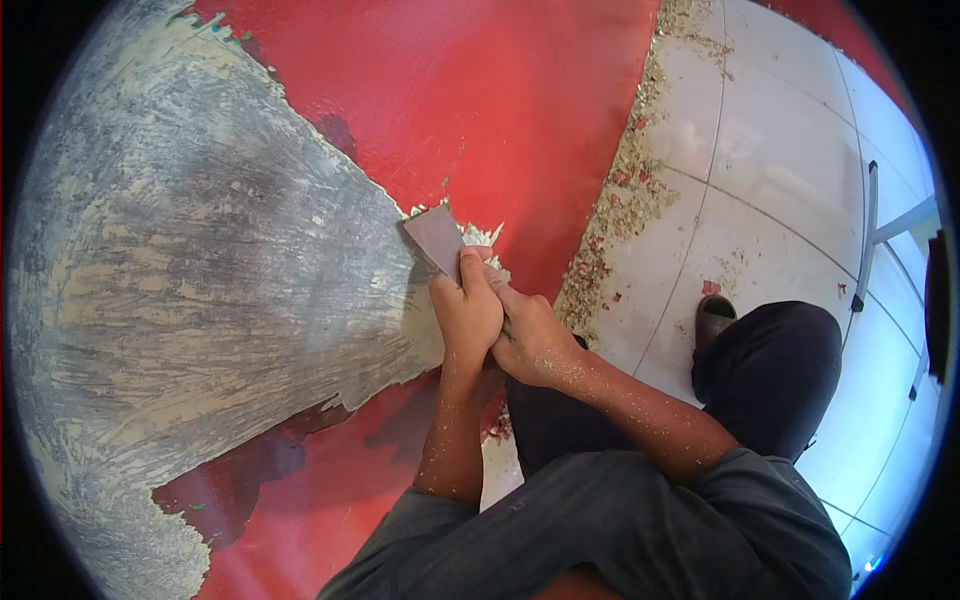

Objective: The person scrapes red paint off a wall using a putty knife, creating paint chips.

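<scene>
Both of my hands are closed together around a flat metal scraper (436, 240). My left hand (468, 312) lies along it with the thumb up near the blade, while my right hand (535, 338) wraps the handle from the right; the handle itself is hidden by my fingers. The blade's wide end meets the ragged edge of the red coating (480, 110). Curled pale flakes (483, 238) stand up beside the blade. To the left spreads the bared grey and beige scratched surface (240, 290).
Crumbled debris (615, 225) lies in a band along the red surface's right edge, over white floor tiles (770, 150). My dark-trousered knee (780, 360) and shoe (714, 318) are at the right. Beyond them stands a metal-legged object (872, 235). More red coating (320, 510) lies at the lower left.
</scene>
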Available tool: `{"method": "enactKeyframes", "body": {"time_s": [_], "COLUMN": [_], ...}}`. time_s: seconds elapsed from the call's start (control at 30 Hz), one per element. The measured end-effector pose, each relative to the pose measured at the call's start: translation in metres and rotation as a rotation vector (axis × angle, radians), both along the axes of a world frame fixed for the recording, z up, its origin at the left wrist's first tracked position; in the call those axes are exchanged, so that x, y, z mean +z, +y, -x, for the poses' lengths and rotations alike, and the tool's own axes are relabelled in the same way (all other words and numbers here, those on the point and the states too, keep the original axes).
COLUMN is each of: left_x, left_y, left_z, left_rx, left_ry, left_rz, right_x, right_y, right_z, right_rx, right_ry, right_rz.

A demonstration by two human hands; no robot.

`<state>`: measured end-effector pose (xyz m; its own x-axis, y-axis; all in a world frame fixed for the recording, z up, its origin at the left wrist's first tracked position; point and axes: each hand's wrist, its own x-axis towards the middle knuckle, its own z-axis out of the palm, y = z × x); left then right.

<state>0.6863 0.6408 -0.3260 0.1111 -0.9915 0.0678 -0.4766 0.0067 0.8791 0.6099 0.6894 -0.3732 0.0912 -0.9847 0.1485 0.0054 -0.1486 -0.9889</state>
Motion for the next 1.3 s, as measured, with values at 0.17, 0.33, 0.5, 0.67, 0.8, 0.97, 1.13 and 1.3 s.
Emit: {"method": "enactKeyframes", "body": {"time_s": [0.17, 0.33, 0.5, 0.67, 0.8, 0.97, 1.13, 1.3], "left_x": [-0.007, 0.001, -0.007, -0.006, 0.001, -0.007, 0.026, -0.011], "left_y": [-0.002, -0.005, -0.011, -0.022, -0.031, -0.033, -0.053, -0.034], "left_z": [-0.001, 0.004, 0.008, 0.011, 0.015, 0.017, 0.022, 0.023], "left_rx": [-0.013, 0.011, 0.006, -0.006, 0.005, -0.031, -0.054, -0.060], "left_ry": [-0.166, -0.159, -0.053, -0.050, -0.006, 0.004, -0.188, 0.088], "left_rz": [0.092, 0.108, 0.020, 0.103, 0.031, 0.069, 0.140, 0.053], "right_x": [0.011, 0.019, 0.016, 0.022, 0.022, 0.025, 0.042, 0.010], "right_y": [0.002, -0.012, -0.018, -0.024, -0.029, -0.022, -0.040, -0.027], "right_z": [0.004, 0.011, 0.017, 0.027, 0.021, 0.028, 0.033, 0.023], "right_rx": [-0.022, -0.004, -0.010, 0.018, -0.007, -0.039, -0.029, -0.052], "right_ry": [-0.017, -0.030, -0.007, -0.035, -0.017, -0.026, -0.011, 0.054], "right_rz": [0.023, 0.022, -0.018, -0.025, -0.035, -0.025, 0.026, -0.068]}}
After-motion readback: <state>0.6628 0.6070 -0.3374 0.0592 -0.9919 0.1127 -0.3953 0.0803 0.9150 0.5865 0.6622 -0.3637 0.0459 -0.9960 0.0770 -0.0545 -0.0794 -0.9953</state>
